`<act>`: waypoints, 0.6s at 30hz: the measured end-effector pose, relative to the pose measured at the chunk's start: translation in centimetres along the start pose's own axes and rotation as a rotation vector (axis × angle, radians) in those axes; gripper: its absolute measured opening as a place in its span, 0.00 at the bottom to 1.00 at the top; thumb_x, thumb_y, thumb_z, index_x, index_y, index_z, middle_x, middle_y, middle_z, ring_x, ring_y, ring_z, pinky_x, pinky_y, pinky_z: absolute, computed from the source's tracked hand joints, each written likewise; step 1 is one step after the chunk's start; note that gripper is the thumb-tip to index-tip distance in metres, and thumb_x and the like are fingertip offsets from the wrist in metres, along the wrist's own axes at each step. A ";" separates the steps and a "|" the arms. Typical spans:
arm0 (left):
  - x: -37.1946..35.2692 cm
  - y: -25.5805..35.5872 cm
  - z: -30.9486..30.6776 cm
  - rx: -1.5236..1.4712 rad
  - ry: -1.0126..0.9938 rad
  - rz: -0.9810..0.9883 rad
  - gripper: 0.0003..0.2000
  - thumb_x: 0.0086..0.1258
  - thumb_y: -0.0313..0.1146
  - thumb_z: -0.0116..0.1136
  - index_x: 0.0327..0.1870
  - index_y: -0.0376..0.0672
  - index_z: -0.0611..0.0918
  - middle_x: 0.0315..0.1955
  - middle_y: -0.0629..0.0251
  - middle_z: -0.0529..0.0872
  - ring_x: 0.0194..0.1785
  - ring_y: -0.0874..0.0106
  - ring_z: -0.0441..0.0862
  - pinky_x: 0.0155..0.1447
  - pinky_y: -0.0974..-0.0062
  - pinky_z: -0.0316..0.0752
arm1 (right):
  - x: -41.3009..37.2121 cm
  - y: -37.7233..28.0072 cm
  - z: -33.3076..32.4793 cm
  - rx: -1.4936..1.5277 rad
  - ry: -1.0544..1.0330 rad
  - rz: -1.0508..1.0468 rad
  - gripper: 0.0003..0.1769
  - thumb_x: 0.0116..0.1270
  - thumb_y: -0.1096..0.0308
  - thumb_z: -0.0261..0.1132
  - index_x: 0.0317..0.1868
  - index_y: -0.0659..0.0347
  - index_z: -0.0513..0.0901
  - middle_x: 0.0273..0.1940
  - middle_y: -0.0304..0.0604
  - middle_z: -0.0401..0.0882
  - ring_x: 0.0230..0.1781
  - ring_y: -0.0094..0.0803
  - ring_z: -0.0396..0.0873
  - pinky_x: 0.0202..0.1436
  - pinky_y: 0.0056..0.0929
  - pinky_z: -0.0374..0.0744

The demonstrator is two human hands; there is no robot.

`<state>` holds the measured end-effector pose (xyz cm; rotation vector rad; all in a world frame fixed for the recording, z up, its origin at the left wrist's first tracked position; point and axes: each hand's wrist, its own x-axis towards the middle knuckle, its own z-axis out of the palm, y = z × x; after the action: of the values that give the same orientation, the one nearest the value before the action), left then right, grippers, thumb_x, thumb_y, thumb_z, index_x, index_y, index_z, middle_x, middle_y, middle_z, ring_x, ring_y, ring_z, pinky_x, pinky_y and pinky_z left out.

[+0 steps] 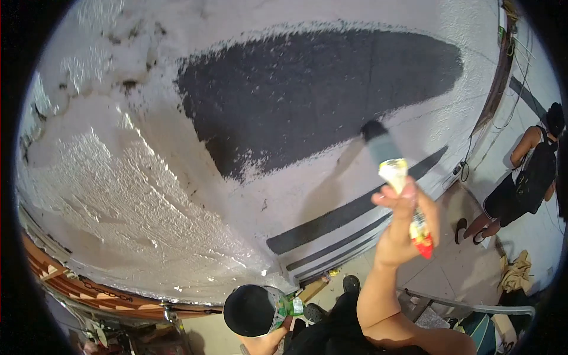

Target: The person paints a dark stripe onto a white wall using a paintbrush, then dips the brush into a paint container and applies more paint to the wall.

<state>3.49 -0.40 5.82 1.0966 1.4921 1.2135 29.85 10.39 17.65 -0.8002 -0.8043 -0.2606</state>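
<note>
My right hand (405,222) is raised toward a white textured wall (148,177) and grips a paintbrush (395,174) with a white and red handle. Its black-loaded bristles touch the wall at the lower right edge of a large black painted patch (307,94). Low in the frame my left hand (269,338) holds a green-labelled paint can (255,309) full of black paint, close to my body.
Black painted stripes (349,213) run along the wall's base. Another person (526,177) in dark clothes with a backpack stands at the right by the wall. A metal frame (461,305) and crumpled cloth (516,272) lie on the floor; wooden scaffolding (71,284) is at lower left.
</note>
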 end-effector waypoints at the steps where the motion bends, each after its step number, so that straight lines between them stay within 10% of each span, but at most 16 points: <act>1: 0.0 0.1 0.0 0.003 -0.011 0.016 0.43 0.44 0.33 0.84 0.65 0.33 0.74 0.56 0.54 0.82 0.56 0.63 0.82 0.63 0.66 0.75 | -0.6 -0.3 0.5 -0.042 -0.027 0.011 0.14 0.75 0.69 0.62 0.48 0.76 0.78 0.33 0.60 0.85 0.23 0.37 0.86 0.30 0.32 0.86; 5: 0.1 0.6 0.2 0.027 -0.061 0.078 0.43 0.44 0.32 0.84 0.65 0.33 0.74 0.56 0.54 0.83 0.56 0.63 0.82 0.63 0.66 0.76 | -1.7 -3.7 0.6 -0.118 -0.440 0.030 0.15 0.77 0.67 0.59 0.50 0.73 0.82 0.29 0.55 0.87 0.27 0.36 0.88 0.35 0.33 0.86; 6: 0.2 0.7 0.3 0.036 -0.072 0.090 0.43 0.44 0.32 0.84 0.65 0.33 0.74 0.56 0.54 0.83 0.56 0.63 0.82 0.63 0.66 0.76 | -2.9 -2.5 1.7 -0.033 -0.263 -0.057 0.11 0.66 0.69 0.68 0.48 0.59 0.89 0.25 0.36 0.88 0.20 0.23 0.84 0.24 0.22 0.79; 8: 0.2 0.9 0.4 0.049 -0.083 0.107 0.43 0.44 0.32 0.83 0.65 0.33 0.74 0.56 0.54 0.83 0.56 0.63 0.82 0.63 0.66 0.76 | -2.3 -3.8 1.1 -0.141 -0.488 -0.133 0.13 0.62 0.72 0.71 0.48 0.62 0.88 0.25 0.38 0.88 0.19 0.23 0.83 0.23 0.22 0.79; 18: 0.0 1.0 0.5 0.047 -0.020 0.066 0.42 0.44 0.31 0.83 0.64 0.32 0.74 0.55 0.54 0.83 0.55 0.63 0.82 0.62 0.66 0.76 | -1.5 -2.0 1.2 0.030 -0.224 -0.092 0.10 0.69 0.78 0.65 0.50 0.72 0.82 0.31 0.55 0.88 0.29 0.35 0.90 0.33 0.29 0.88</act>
<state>4.03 -0.18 6.76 1.1941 1.4867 1.2140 27.20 9.70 18.15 -0.7736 -1.0556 -0.2431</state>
